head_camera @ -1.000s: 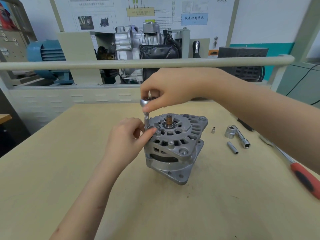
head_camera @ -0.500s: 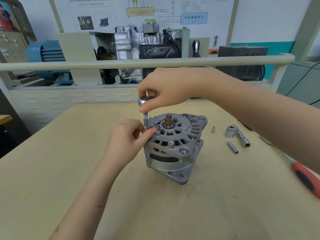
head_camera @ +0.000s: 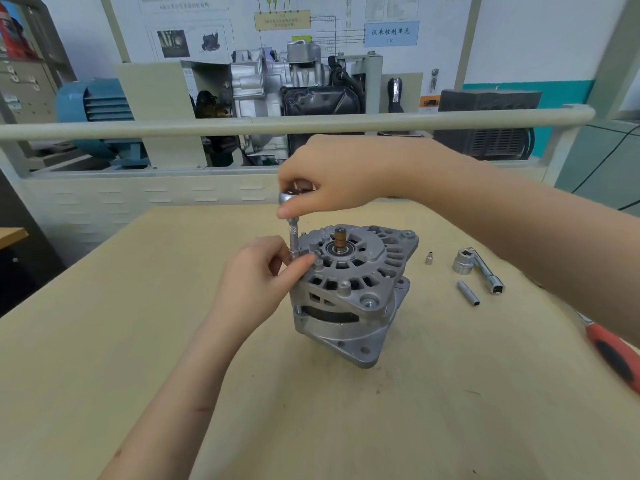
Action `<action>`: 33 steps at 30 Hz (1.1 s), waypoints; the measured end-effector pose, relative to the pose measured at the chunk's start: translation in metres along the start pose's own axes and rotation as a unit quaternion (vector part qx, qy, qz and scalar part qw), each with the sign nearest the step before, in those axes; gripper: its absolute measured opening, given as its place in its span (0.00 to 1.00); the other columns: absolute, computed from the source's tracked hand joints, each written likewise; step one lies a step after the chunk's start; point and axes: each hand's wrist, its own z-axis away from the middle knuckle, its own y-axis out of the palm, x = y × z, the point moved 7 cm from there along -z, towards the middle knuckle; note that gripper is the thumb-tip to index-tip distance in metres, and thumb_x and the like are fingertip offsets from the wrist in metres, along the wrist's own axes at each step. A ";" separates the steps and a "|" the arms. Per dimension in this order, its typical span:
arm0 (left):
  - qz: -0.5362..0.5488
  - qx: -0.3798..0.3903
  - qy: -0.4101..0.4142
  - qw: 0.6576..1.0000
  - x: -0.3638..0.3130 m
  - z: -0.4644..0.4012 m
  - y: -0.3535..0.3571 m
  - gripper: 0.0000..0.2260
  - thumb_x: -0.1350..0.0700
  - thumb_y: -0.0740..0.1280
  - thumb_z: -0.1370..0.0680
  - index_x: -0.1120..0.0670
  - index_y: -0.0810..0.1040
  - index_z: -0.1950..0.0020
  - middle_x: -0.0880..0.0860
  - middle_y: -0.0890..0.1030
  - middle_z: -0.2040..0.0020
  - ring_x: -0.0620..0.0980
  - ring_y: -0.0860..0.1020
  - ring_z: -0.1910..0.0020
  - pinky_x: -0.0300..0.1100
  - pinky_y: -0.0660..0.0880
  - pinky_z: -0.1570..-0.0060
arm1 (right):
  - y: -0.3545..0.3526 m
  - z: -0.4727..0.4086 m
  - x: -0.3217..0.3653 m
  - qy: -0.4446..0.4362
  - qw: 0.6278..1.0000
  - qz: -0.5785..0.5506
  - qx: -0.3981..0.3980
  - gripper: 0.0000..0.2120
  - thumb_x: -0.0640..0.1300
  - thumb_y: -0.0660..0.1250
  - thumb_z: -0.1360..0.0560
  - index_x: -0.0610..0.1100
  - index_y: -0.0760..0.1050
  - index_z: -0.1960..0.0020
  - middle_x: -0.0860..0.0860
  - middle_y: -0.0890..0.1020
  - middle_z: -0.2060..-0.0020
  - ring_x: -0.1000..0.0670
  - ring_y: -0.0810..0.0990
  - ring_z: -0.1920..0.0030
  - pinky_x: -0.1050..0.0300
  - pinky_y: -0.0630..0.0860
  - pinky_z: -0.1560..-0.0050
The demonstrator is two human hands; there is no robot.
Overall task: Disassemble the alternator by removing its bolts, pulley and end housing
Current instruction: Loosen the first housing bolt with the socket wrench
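Gripping a knurled steel socket driver [head_camera: 293,233], both hands (right hand [head_camera: 332,174] above, left hand [head_camera: 263,275] pinching below); ribbed cast alternator [head_camera: 349,292]

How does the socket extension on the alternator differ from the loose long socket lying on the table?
The socket extension stands upright at the alternator's left edge; the long socket lies flat to its right. The extension is held by the right hand and left hand; the long socket lies untouched. Both are slim silver metal.

The light wooden desk [head_camera: 138,341] carries the alternator [head_camera: 353,292], standing near its centre with the shaft end up. To its right lie a small socket [head_camera: 429,258], a large socket [head_camera: 463,264] touching an extension bar [head_camera: 486,274], a slim socket [head_camera: 468,293], and a red-handled tool [head_camera: 614,355] at the edge.
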 end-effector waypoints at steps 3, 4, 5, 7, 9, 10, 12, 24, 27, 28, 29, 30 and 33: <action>0.003 -0.004 -0.002 1.000 0.001 0.000 0.000 0.16 0.51 0.70 0.28 0.50 0.67 0.72 0.48 0.68 0.73 0.43 0.67 0.70 0.34 0.61 0.69 | 0.000 -0.001 -0.005 0.007 1.000 0.019 -0.016 0.20 0.58 0.58 0.24 0.42 0.71 0.63 0.55 0.70 0.74 0.56 0.67 0.73 0.66 0.61 0.73; 0.015 0.001 0.000 1.000 0.002 0.000 0.000 0.15 0.51 0.70 0.28 0.50 0.68 0.72 0.47 0.69 0.73 0.43 0.68 0.70 0.33 0.62 0.69 | 0.000 -0.001 -0.004 0.002 1.000 0.011 -0.018 0.19 0.57 0.59 0.24 0.41 0.72 0.61 0.54 0.70 0.73 0.56 0.66 0.72 0.66 0.60 0.73; 0.030 0.010 0.003 0.999 0.002 0.000 0.000 0.14 0.52 0.70 0.28 0.50 0.69 0.71 0.46 0.69 0.72 0.41 0.69 0.69 0.31 0.63 0.68 | -0.001 -0.001 -0.002 -0.006 1.000 -0.004 -0.017 0.17 0.55 0.60 0.24 0.41 0.74 0.58 0.54 0.69 0.72 0.55 0.66 0.71 0.66 0.61 0.71; 0.058 0.030 0.005 0.998 0.001 0.001 0.000 0.12 0.54 0.68 0.27 0.53 0.73 0.69 0.45 0.70 0.71 0.37 0.69 0.68 0.28 0.64 0.66 | -0.003 0.001 0.003 -0.027 0.999 -0.040 -0.009 0.11 0.51 0.62 0.24 0.44 0.74 0.57 0.56 0.69 0.71 0.58 0.68 0.70 0.68 0.63 0.69; 0.067 0.030 -0.003 0.997 0.003 0.001 -0.001 0.11 0.55 0.68 0.26 0.56 0.74 0.68 0.46 0.70 0.71 0.37 0.69 0.69 0.27 0.64 0.67 | -0.005 0.002 0.007 -0.042 0.997 -0.065 -0.003 0.05 0.48 0.63 0.24 0.48 0.73 0.57 0.58 0.69 0.70 0.63 0.69 0.69 0.71 0.64 0.66; 0.067 0.022 -0.009 0.997 0.004 0.001 -0.001 0.12 0.55 0.68 0.27 0.56 0.73 0.69 0.46 0.69 0.72 0.37 0.68 0.69 0.28 0.64 0.68 | -0.005 0.003 0.007 -0.041 0.997 -0.067 -0.003 0.05 0.49 0.63 0.24 0.48 0.73 0.56 0.59 0.70 0.69 0.64 0.69 0.69 0.71 0.64 0.65; 0.050 -0.001 -0.015 0.999 0.005 0.001 -0.001 0.15 0.53 0.69 0.27 0.53 0.69 0.71 0.46 0.67 0.73 0.40 0.67 0.70 0.30 0.62 0.69 | -0.005 0.002 0.005 -0.024 0.999 -0.046 -0.012 0.09 0.53 0.63 0.25 0.47 0.74 0.53 0.58 0.72 0.67 0.60 0.70 0.67 0.70 0.64 0.67; 0.050 0.010 0.007 0.999 -0.001 0.000 -0.003 0.15 0.55 0.69 0.27 0.57 0.70 0.70 0.47 0.67 0.73 0.39 0.67 0.69 0.30 0.63 0.68 | -0.007 0.005 0.008 -0.029 0.997 -0.067 -0.012 0.13 0.48 0.66 0.26 0.43 0.77 0.44 0.59 0.73 0.63 0.58 0.70 0.64 0.74 0.65 0.61; 0.028 -0.027 0.000 0.999 -0.003 0.001 -0.003 0.19 0.54 0.70 0.27 0.52 0.63 0.73 0.47 0.65 0.74 0.42 0.66 0.70 0.31 0.61 0.68 | -0.008 0.004 0.009 -0.025 0.998 -0.052 -0.024 0.14 0.52 0.66 0.26 0.44 0.77 0.45 0.58 0.74 0.65 0.58 0.71 0.65 0.71 0.65 0.63; 0.022 -0.037 -0.002 0.999 -0.003 0.001 -0.003 0.19 0.54 0.70 0.28 0.51 0.62 0.73 0.47 0.64 0.75 0.42 0.66 0.71 0.31 0.61 0.69 | -0.008 0.003 0.008 -0.017 0.998 -0.046 -0.029 0.15 0.54 0.65 0.26 0.44 0.76 0.45 0.59 0.73 0.66 0.61 0.71 0.65 0.71 0.65 0.64; 0.018 -0.043 -0.002 0.999 -0.004 0.001 -0.003 0.20 0.53 0.70 0.28 0.51 0.62 0.73 0.48 0.64 0.75 0.42 0.66 0.71 0.31 0.61 0.69 | -0.008 0.003 0.007 -0.009 0.998 -0.049 -0.036 0.17 0.55 0.65 0.26 0.44 0.75 0.44 0.60 0.71 0.68 0.65 0.72 0.66 0.74 0.65 0.64; 0.018 -0.045 -0.003 0.999 -0.004 0.001 -0.003 0.19 0.53 0.71 0.29 0.51 0.62 0.73 0.48 0.64 0.75 0.42 0.66 0.70 0.31 0.61 0.68 | -0.009 0.003 0.007 -0.007 0.997 -0.057 -0.045 0.18 0.55 0.65 0.26 0.44 0.74 0.42 0.62 0.68 0.70 0.71 0.70 0.67 0.77 0.64 0.64; 0.040 -0.025 -0.014 0.999 0.000 0.000 -0.003 0.17 0.52 0.71 0.29 0.53 0.67 0.72 0.47 0.67 0.74 0.41 0.67 0.70 0.31 0.62 0.68 | -0.010 0.006 0.008 -0.016 0.996 -0.077 -0.046 0.19 0.51 0.66 0.26 0.46 0.71 0.37 0.64 0.67 0.69 0.78 0.65 0.67 0.81 0.62 0.63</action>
